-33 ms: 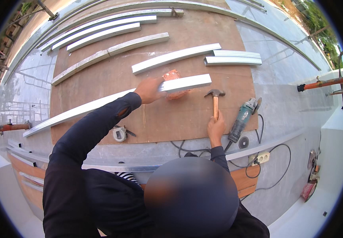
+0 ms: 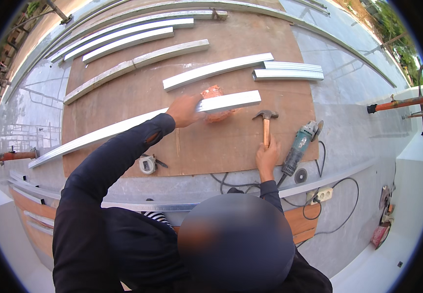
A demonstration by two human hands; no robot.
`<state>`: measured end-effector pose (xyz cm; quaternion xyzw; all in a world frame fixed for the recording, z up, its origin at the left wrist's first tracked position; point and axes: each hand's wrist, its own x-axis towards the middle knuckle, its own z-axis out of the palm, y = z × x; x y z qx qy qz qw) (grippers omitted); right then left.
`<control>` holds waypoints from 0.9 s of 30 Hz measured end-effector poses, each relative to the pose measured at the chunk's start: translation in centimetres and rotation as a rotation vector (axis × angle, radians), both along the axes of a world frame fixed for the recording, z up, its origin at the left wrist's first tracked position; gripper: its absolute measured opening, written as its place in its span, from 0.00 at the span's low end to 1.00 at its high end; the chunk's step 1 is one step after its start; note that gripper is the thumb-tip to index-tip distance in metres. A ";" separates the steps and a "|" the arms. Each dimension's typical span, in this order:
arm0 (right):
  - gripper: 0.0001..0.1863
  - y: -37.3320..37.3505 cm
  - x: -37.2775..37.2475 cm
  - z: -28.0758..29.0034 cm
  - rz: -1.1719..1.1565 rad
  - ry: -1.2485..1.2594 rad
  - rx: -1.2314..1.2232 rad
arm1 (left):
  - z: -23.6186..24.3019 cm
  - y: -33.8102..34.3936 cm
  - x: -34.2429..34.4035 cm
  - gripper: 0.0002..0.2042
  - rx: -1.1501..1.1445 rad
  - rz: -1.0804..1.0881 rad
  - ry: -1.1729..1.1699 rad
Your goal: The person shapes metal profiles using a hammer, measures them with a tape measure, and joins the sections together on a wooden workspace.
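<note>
My left hand (image 2: 185,111) is closed round a long silver metal channel (image 2: 118,127) close to its right end. Under that end lies a reddish-orange brick-like block (image 2: 213,92), partly hidden by the channel. The channel slants down to the left, past the edge of the brown board. My right hand (image 2: 267,157) grips the wooden handle of a claw hammer (image 2: 266,128), whose head points away from me, right of the channel's end and apart from it. Just right of that hand lies a green angle grinder (image 2: 299,148).
Several more metal channels (image 2: 216,72) and a greyish bar (image 2: 138,63) lie on the brown board (image 2: 240,151). A tape measure (image 2: 147,164) sits near its front edge. A loose disc (image 2: 301,176), black cables and a white power strip (image 2: 320,195) are at the near right.
</note>
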<state>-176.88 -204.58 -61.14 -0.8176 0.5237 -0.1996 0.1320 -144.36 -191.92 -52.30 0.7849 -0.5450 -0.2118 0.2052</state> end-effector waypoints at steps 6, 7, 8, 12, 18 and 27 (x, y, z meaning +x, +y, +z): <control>0.36 -2.0 8.2 7.2 0.231 -0.412 0.061 | -0.4 1.6 -0.4 0.30 -0.100 0.057 -0.062; 0.36 -2.6 9.9 8.1 0.206 -0.509 0.265 | -0.6 2.0 -0.3 0.31 -0.125 0.045 -0.076; 0.36 -3.3 11.4 9.0 0.175 -0.598 0.468 | -0.5 2.2 -0.5 0.32 -0.122 0.048 -0.064; 0.31 -7.1 12.4 7.9 0.272 -0.464 0.429 | 1.3 2.2 -1.8 0.34 -0.159 0.010 -0.053; 0.21 -8.5 12.4 7.7 0.360 -0.687 0.825 | 1.7 4.5 0.0 0.30 -0.027 0.031 -0.044; 0.24 -9.7 13.0 10.9 0.250 -0.522 1.123 | 1.9 10.5 1.9 0.21 0.163 0.059 -0.186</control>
